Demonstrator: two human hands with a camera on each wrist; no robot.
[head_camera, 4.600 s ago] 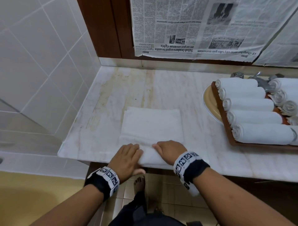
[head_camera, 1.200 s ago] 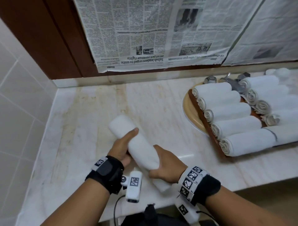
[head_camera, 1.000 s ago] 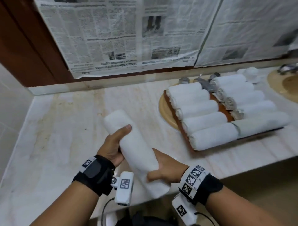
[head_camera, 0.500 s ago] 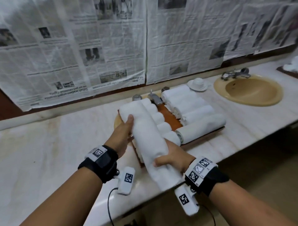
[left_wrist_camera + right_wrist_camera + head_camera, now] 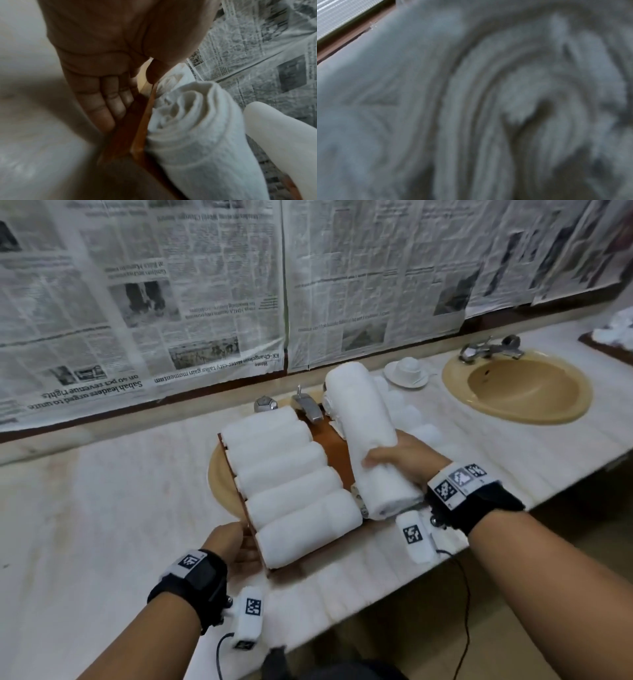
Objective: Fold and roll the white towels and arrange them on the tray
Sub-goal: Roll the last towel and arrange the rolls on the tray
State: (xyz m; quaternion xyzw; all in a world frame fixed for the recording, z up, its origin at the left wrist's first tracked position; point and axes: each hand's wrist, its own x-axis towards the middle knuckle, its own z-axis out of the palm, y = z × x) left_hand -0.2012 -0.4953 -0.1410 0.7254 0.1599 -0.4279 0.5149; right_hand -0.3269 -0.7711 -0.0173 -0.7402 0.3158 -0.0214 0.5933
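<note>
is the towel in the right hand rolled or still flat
Rolled: the towel is a tight cylinder gripped by the right hand above the tray.

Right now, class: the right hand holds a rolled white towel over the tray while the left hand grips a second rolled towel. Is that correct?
Not quite. The right hand does hold the rolled white towel over the tray, but the left hand grips the tray's near corner, not a towel; the left wrist view shows this.
</note>
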